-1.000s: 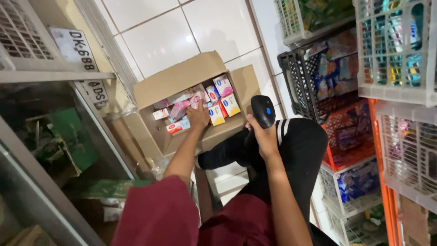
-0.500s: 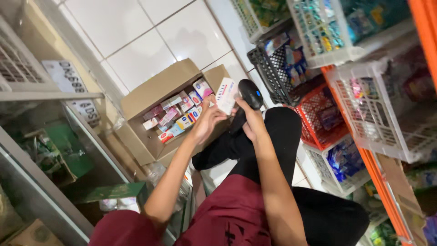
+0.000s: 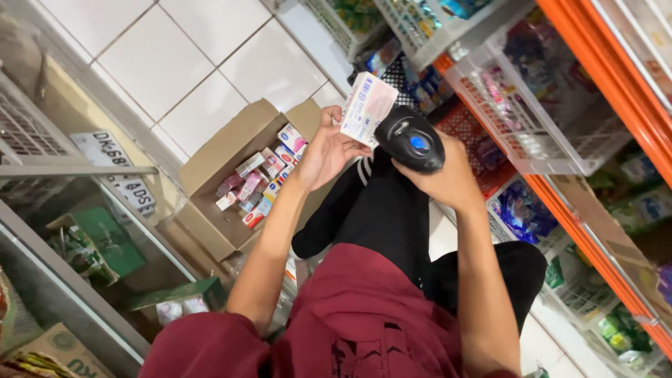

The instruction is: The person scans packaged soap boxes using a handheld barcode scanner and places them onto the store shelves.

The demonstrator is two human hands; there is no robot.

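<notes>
The left hand grips a small box by its lower edge, long axis tilted toward 1 o'clock. The right hand, fingers closed round a black scanner, sits at 4 o'clock of the box, scanner nearly touching it.

One head-worn camera looks steeply down, tilted, close over the left hand, right hand and the tiled floor below
</notes>
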